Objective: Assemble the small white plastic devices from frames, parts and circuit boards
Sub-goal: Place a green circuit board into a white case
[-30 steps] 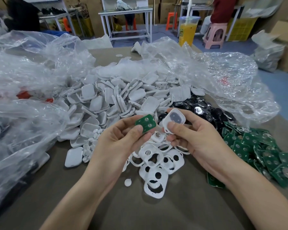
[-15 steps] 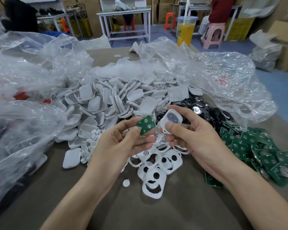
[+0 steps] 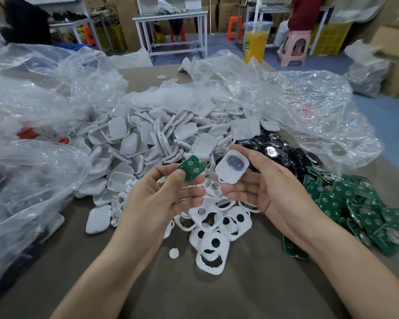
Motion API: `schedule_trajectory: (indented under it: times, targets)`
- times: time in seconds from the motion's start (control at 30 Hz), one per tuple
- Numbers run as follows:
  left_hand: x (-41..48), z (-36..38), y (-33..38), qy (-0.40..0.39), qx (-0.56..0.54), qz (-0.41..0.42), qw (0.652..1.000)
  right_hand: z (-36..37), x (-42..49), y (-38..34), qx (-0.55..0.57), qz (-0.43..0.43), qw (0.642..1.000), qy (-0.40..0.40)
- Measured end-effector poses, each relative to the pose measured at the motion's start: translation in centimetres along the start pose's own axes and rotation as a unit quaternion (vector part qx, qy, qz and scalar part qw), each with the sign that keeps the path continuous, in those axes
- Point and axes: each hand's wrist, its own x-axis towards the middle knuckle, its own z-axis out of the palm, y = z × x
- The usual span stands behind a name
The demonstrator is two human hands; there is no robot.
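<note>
Grip: left hand (image 3: 161, 199) pinched one circuit board (image 3: 190, 168) by its near-left corner, thumb against forefinger. The right hand (image 3: 270, 187) gripped the white shell (image 3: 232, 168), thumb on the far edge, fingers underneath.

Both parts were held up over the far side of the frame pile (image 3: 212, 229), board above its left half, shell above its right half. They were just beside each other, not touching. So the shell lay directly right of the board, and either hand was equally near the gap.

Board long axis ran near-left to far-right, round contacts (image 3: 190, 162) facing the camera. Shell's open face with the dark insert (image 3: 234, 163) also faced the camera. Its long axis was close to upright, loop end (image 3: 222, 180) lowest, toward the pile. Board probably needs turning face-in to seat.
</note>
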Motion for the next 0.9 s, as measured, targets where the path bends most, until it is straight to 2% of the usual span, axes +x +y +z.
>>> schedule_trajectory:
  times: [0.27, 0.9]
  targets:
    - [0.05, 0.15, 0.23, 0.005, -0.013, -0.018, 1.000, -0.03, -0.10, -0.03, 0.002, 0.010, 1.000, -0.005]
    - [0.05, -0.21, -0.08, -0.018, -0.002, 0.008, 1.000, 0.00, -0.29, -0.18, -0.001, 0.026, 1.000, -0.012]
